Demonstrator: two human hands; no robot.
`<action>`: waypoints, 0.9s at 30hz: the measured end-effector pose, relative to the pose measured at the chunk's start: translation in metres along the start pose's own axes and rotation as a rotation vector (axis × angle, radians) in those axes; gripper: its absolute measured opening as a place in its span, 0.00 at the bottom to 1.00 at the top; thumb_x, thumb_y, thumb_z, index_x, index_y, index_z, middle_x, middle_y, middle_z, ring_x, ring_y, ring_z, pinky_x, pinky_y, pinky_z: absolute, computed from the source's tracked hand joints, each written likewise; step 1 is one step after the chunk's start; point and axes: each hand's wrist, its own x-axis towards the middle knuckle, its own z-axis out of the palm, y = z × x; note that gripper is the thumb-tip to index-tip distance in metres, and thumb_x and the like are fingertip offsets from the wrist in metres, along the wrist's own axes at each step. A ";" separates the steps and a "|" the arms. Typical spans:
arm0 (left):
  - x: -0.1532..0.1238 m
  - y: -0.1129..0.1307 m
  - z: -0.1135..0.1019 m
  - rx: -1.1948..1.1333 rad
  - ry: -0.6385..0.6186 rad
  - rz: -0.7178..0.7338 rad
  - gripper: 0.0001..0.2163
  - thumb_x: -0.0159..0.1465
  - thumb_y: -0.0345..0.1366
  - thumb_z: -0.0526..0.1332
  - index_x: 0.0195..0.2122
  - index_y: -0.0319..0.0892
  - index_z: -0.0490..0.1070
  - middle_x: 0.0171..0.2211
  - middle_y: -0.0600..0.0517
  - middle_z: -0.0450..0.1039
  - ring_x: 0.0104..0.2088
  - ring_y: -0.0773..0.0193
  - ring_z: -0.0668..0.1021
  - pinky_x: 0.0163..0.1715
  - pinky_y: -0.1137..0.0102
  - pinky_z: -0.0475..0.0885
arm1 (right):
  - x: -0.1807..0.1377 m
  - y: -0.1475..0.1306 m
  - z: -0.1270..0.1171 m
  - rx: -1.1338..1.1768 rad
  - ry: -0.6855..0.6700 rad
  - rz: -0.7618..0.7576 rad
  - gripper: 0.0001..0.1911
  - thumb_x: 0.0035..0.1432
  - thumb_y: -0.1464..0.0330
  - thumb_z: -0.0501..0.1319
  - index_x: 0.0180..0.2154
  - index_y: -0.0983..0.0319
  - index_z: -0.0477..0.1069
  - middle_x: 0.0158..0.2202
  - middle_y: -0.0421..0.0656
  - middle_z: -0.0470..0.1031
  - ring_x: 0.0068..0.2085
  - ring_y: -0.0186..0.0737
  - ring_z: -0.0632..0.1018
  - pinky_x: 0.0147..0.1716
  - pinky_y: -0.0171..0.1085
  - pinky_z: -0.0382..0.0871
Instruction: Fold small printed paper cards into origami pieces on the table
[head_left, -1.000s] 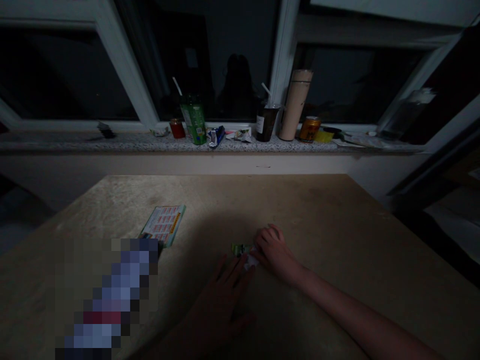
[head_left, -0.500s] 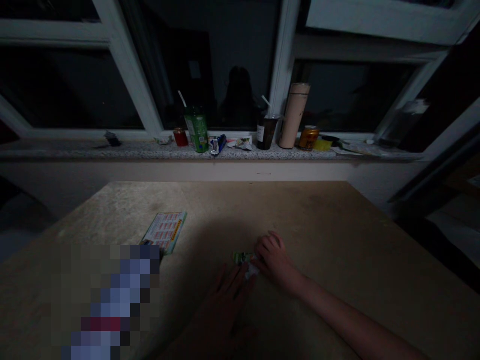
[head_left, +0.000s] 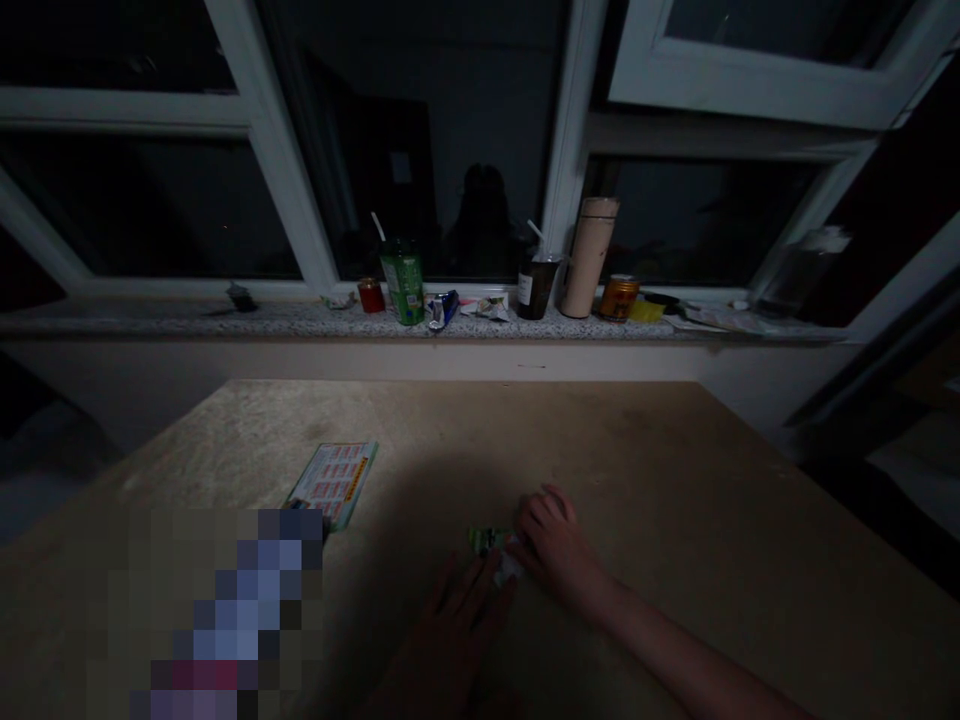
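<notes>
Head view: dim room, dark window panes, pale tabletop (head_left: 675, 450) lit in its middle part.
Item in hand: small folded paper scrap (head_left: 491, 542), green print at one end, white at the other. Flat on the tabletop towards its near edge, between the two hands.
Change over the last second: none in the hold or in the scrap's place. Whole scene merely lower in the frame, from a lift of the head. Judged: same step in hand, scrap kept down under both hands.
Left hand (head_left: 457, 625): in shadow, palm down, fingers stretched forward and slightly spread, tips at the white end of the scrap. Nothing enclosed.
Right hand (head_left: 553, 545): forearm in from the lower right, knuckles up, fingers curled, tips down on the scrap's right side. Pinching or only pressing: cannot tell.
Nearby: printed leaflet (head_left: 335, 480), well apart to the left.
Windowsill (head_left: 150, 318): green cup (head_left: 403, 288) with straw, tall flask (head_left: 589, 257) and orange can (head_left: 619, 298), upright in a row.
</notes>
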 end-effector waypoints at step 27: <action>-0.004 0.016 -0.018 0.020 0.019 -0.084 0.36 0.61 0.48 0.58 0.66 0.46 0.41 0.66 0.46 0.38 0.65 0.52 0.44 0.61 0.49 0.40 | 0.000 0.001 0.000 -0.042 -0.025 0.011 0.05 0.58 0.66 0.61 0.36 0.61 0.67 0.38 0.44 0.70 0.44 0.45 0.71 0.56 0.53 0.56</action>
